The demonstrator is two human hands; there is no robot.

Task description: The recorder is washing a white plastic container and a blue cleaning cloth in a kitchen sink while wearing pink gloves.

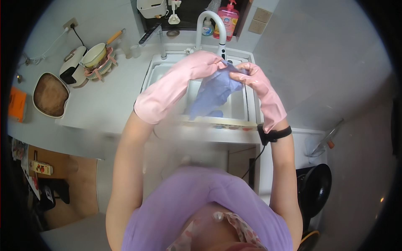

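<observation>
Both of my hands wear long pink rubber gloves and are raised over a white sink (232,108). A thin blue cloth (216,88) hangs between them, its lower end trailing down toward the front of the basin. My left hand (213,62) grips the cloth's upper edge just in front of the white faucet (210,15). With thumb and fingers, my right hand (248,73) pinches the same cloth close by on the right. The left fingertips are partly hidden by the glove and the folds.
A clear dispenser tap (161,44) rises at the sink's back left. Pink (226,20) and smaller clear (207,28) pump bottles stand on the sill. Stacked bowls (95,59), a white appliance (73,67) and a brown-topped tray (51,95) occupy the left counter. A black wok (315,189) sits right.
</observation>
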